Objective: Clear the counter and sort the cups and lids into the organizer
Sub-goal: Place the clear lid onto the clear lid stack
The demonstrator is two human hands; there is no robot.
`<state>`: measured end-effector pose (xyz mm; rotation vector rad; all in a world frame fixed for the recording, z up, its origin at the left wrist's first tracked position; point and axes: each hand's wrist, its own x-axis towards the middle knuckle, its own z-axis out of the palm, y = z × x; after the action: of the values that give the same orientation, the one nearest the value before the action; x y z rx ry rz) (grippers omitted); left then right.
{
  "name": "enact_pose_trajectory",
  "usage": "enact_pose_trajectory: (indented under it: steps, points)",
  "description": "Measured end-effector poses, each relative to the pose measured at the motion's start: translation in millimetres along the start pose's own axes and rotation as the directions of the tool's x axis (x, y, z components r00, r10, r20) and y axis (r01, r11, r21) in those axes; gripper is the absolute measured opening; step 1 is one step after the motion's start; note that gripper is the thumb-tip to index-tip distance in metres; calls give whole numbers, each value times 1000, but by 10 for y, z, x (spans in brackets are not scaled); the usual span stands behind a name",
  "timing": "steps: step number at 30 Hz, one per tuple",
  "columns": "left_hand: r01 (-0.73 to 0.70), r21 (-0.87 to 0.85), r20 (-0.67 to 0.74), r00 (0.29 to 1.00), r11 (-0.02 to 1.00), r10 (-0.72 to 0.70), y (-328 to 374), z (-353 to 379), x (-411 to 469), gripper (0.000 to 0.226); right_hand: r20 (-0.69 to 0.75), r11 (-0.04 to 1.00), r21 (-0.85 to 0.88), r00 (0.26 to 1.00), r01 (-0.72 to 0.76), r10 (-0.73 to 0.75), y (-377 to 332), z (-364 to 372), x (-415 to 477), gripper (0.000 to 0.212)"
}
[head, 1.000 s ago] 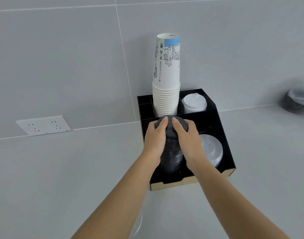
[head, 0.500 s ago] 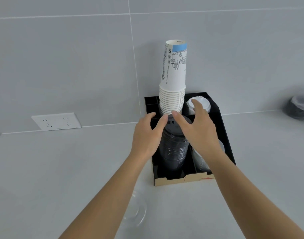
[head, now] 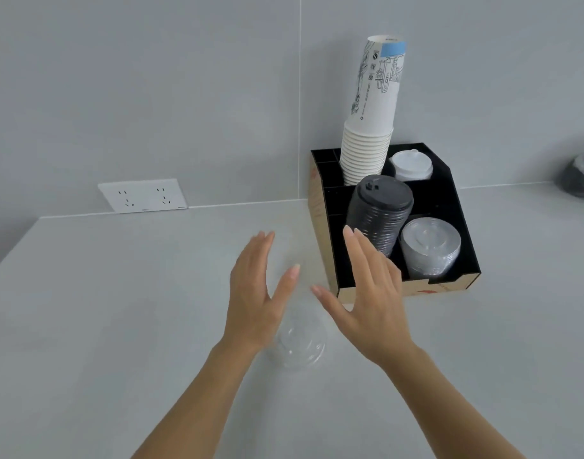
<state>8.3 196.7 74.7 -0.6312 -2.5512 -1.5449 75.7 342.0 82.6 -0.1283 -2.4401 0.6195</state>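
Nearest the camera, two bare forearms are reaching out over the grey worktop (head: 85, 326), and between them a clear domed lid (head: 300, 346) is lying loose on the surface, the one item I can see not yet sorted. The left hand (head: 255, 293) and the right hand (head: 366, 293) are both hovering just above it with fingers spread wide, each grip fully open and holding nothing. Beyond them the organizer (head: 320, 226) is sitting against the wall, already carrying a leaning stack of black lids (head: 380, 213), a stack of clear lids (head: 429, 246), white lids (head: 411, 165) and a tall column of paper cups (head: 370, 140). The step in hand looks like picking up that loose lid; next it probably calls for closing gently on its thin rim and seating it on the clear stack.
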Motion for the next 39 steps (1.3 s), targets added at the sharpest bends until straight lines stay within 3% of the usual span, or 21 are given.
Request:
enact_pose_trajectory:
  steps: [8, 12, 16, 19, 26, 30, 35, 39]
  points:
    - [18, 154, 236, 970, 988, -55, -638, -7, -473, 82, 146, 990, -46, 980, -130, 135, 38, 459, -566, 75]
    - [-85, 295, 356, 934, 952, -27, -822, 2, -580, 102, 235, 972, -75, 944, -221, 233, 113, 655, -724, 81]
    - [-152, 427, 344, 939, 891, -4, -943, 89, -646, 108, 298, 959, -121, 912, -257, 282, 139, 817, -817, 91]
    - [-126, 424, 328, 944, 897, -23, -936, 153, -647, 103, 324, 963, -105, 907, -249, 270, 100, 833, -834, 88]
    - [-39, 279, 278, 960, 960, -42, -861, 187, -646, 79, 346, 929, 131, 894, -347, 285, -48, 768, -827, 87]
    - [-17, 234, 265, 963, 972, -47, -849, 175, -666, 80, 374, 823, 300, 853, -482, 364, -71, 684, -811, 79]
    - [-44, 236, 221, 975, 971, -10, -695, 118, -588, 81, 300, 819, 341, 879, -461, 370, -127, 529, -766, 66]
    - [-159, 202, 197, 973, 966, 119, -348, 112, -451, 81, 183, 860, 361, 931, -361, 314, -117, 292, -598, 55]
